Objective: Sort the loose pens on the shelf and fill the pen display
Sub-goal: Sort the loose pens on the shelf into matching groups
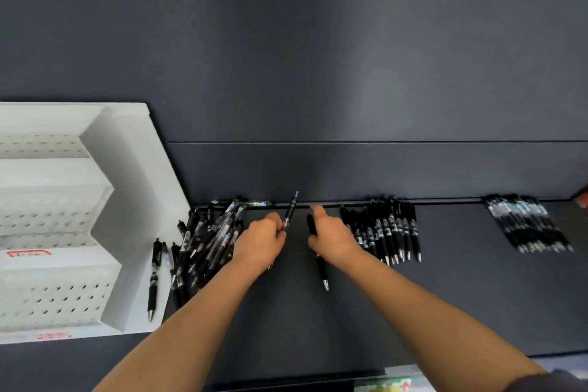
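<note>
Left pen (pixel 290 212): pinched by left hand (pixel 261 240), pointing toward back edge of shelf (pixel 445 296).
Right pen (pixel 322 267): gripped by right hand (pixel 332 240), tip toward front edge.

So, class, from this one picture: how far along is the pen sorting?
Done: a neat middle row and a far-right row lie sorted on the shelf. In hand: the left hand holds a pen, the right hand grips another pen. Left: the jumbled pile, and the white display, whose visible holes hold nothing.
</note>
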The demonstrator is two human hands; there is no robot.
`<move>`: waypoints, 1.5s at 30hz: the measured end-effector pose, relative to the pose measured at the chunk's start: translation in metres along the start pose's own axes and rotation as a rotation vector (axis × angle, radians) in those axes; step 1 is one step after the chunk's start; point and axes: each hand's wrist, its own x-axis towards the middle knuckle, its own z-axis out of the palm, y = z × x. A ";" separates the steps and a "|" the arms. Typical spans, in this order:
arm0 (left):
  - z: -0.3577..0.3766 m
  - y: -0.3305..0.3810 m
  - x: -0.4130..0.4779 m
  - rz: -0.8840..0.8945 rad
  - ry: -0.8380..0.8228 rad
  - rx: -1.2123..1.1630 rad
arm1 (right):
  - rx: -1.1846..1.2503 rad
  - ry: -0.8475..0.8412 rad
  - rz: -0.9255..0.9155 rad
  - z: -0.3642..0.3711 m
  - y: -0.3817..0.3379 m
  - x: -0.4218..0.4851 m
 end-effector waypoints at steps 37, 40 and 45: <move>0.092 0.187 0.041 -0.101 -0.048 -0.001 | -0.097 0.070 -0.049 -0.104 0.210 0.018; 0.083 0.180 0.035 -0.092 -0.004 0.099 | -0.143 0.107 -0.121 -0.104 0.198 0.020; 0.059 0.154 0.023 -0.056 0.083 0.197 | -0.232 0.135 -0.265 -0.098 0.163 0.019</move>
